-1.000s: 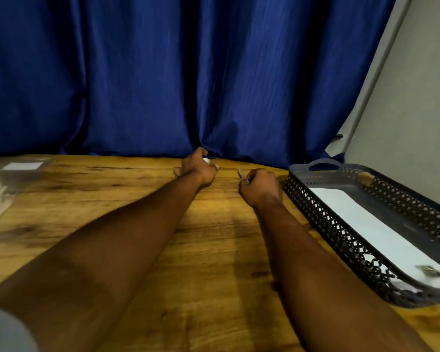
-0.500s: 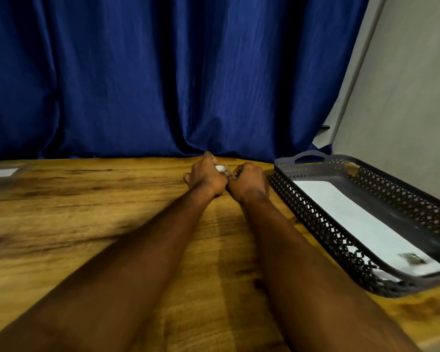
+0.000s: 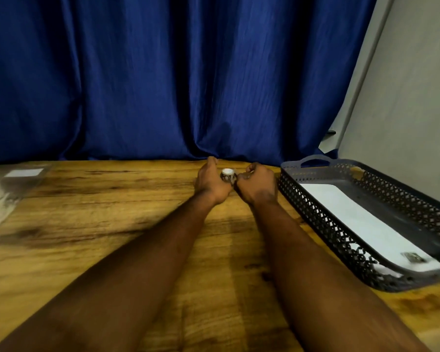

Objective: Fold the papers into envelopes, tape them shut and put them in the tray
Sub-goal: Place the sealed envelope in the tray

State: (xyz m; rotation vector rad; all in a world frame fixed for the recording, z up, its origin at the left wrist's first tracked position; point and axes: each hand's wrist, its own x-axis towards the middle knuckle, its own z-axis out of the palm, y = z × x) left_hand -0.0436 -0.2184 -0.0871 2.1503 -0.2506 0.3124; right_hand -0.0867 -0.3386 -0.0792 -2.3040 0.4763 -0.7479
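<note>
Left grip [image 3: 212,182]: fingers curled around small tape roll [image 3: 227,174], held just above far edge of worktop [image 3: 112,224], core facing up. Right grip [image 3: 258,184]: closed at roll's side, apparently pinching tape end; contact itself hidden. Likely purpose: one hand steadies roll, other draws strip.
Tray [image 3: 315,214]: dark, perforated, along right edge of worktop; holds white folded envelope [image 3: 361,219], small tape piece near its close end.
Clear sleeve with paper [image 3: 8,189]: far left corner; blurred.
No unfolded paper before hands.
</note>
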